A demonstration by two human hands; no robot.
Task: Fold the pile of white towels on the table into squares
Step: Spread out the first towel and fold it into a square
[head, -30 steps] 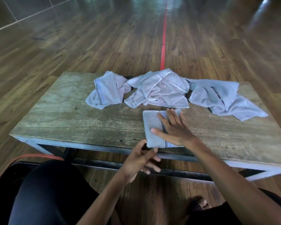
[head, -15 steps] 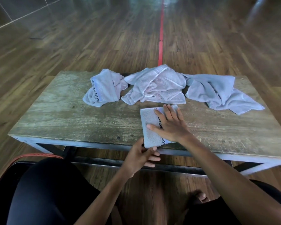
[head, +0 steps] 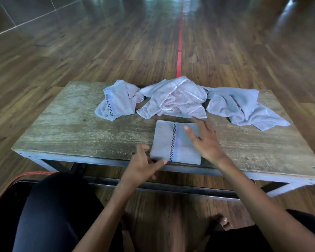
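A folded white towel (head: 168,142) with a black checkered stripe lies as a rough square at the table's near edge. My left hand (head: 144,165) pinches its near left corner between thumb and fingers. My right hand (head: 205,140) hovers over the towel's right side with the fingers spread, holding nothing. Three crumpled white towels lie in a row behind it: the left towel (head: 116,103), the middle towel (head: 175,99) and the right towel (head: 242,106).
The weathered wooden table (head: 76,128) has a pale metal frame and stands low on a wooden floor with a red line (head: 180,42). My knees in dark clothing are below the near edge, beside a dark bin with an orange rim (head: 25,176).
My right hand has lifted off the folded towel and shifted right, fingers spread. My left hand has come up from below the table edge and gripped the towel's near left corner.
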